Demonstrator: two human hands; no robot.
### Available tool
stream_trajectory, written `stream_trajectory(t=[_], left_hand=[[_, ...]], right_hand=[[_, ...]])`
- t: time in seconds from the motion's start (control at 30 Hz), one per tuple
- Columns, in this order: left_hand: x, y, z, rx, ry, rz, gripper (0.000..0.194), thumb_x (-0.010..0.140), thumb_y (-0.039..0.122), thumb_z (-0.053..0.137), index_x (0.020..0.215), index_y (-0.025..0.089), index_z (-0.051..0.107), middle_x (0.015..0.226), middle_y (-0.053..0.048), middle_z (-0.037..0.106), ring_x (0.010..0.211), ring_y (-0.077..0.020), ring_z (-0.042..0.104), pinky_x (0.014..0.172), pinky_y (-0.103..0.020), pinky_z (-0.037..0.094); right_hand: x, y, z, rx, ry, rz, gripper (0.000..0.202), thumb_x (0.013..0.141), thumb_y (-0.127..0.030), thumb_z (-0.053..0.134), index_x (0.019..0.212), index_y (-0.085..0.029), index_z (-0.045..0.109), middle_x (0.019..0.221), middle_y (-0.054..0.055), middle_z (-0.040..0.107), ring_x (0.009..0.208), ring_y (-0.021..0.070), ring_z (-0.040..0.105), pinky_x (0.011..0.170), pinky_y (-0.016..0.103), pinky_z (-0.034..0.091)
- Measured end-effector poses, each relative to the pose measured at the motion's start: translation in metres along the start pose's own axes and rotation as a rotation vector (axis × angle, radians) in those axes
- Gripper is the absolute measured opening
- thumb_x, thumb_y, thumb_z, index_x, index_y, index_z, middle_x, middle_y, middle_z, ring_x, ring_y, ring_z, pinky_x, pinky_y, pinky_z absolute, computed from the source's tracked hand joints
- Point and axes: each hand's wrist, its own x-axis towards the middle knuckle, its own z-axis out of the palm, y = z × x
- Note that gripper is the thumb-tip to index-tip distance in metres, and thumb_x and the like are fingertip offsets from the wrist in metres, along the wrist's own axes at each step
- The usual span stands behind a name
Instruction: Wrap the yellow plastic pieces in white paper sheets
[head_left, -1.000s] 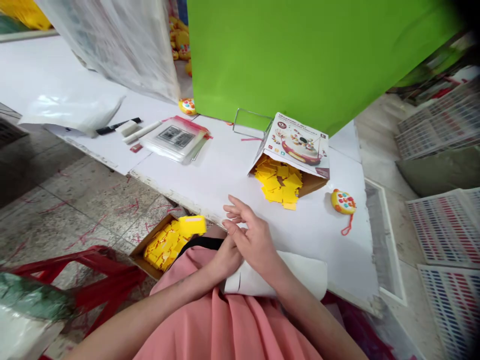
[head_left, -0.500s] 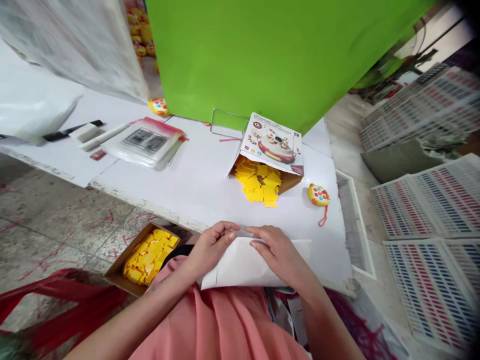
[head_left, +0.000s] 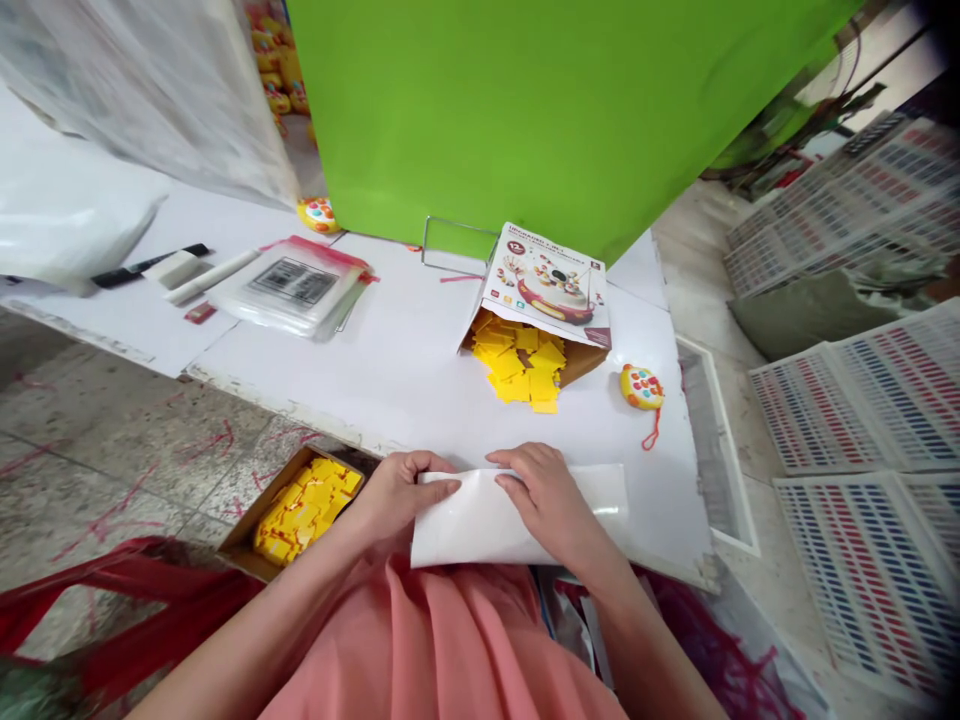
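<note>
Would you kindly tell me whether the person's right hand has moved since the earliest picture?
Yes: judged against the printed box, the right hand has shifted to the right and closer to the person's body.

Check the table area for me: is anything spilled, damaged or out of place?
Yellow cards spill from the open end of the printed box onto the white table. The table's near edge looks chipped, and reddish strands or marks are scattered across the floor.
</note>
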Motion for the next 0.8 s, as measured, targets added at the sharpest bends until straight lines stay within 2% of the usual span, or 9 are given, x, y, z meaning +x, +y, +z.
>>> stream_trajectory(t=[0.17,0.37,0.57,0.7,0.8], left_hand=[[-0.002,0.005,0.004,-0.053,0.015,-0.025,0.027,0.064,0.035,0.070,0.077,0.012,0.065,0.065,-0.001,0.063,0.053,-0.0105,0.052,0.050,-0.021,0.039],[-0.003,0.008,0.010,-0.116,0.053,-0.035,0.026,0.063,0.034,0.071,0.077,0.013,0.066,0.068,-0.002,0.066,0.058,-0.0126,0.056,0.055,-0.023,0.043],[-0.001,0.004,0.011,-0.151,0.065,-0.044,0.028,0.062,0.033,0.072,0.078,0.012,0.065,0.068,-0.003,0.065,0.059,-0.0131,0.056,0.056,-0.024,0.043],[-0.001,0.004,0.011,-0.159,0.058,-0.063,0.028,0.062,0.033,0.072,0.078,0.012,0.063,0.065,-0.001,0.063,0.054,-0.0114,0.054,0.053,-0.022,0.042],[-0.001,0.005,0.012,-0.133,0.054,-0.057,0.028,0.063,0.034,0.071,0.079,0.013,0.063,0.067,-0.001,0.064,0.056,-0.0115,0.054,0.054,-0.022,0.042]], right_hand=[[0.005,-0.019,0.013,-0.054,0.119,0.007,0.020,0.085,-0.022,0.053,0.103,-0.025,0.061,0.094,0.005,0.057,0.093,0.0213,0.048,0.082,0.037,0.037],[0.001,-0.030,0.028,-0.161,0.217,-0.006,0.020,0.087,-0.018,0.049,0.099,-0.026,0.063,0.088,0.005,0.059,0.085,0.0204,0.047,0.078,0.038,0.035],[-0.007,-0.032,0.033,-0.132,0.234,-0.042,0.020,0.088,-0.017,0.047,0.102,-0.023,0.061,0.089,0.004,0.062,0.086,0.0200,0.049,0.079,0.038,0.036],[-0.006,-0.032,0.031,-0.089,0.258,0.040,0.022,0.088,-0.020,0.048,0.107,-0.022,0.058,0.089,0.005,0.061,0.088,0.0215,0.049,0.082,0.039,0.036],[-0.004,-0.030,0.031,-0.084,0.249,0.094,0.014,0.087,-0.021,0.049,0.095,-0.023,0.060,0.087,0.005,0.059,0.087,0.0211,0.049,0.079,0.039,0.037]])
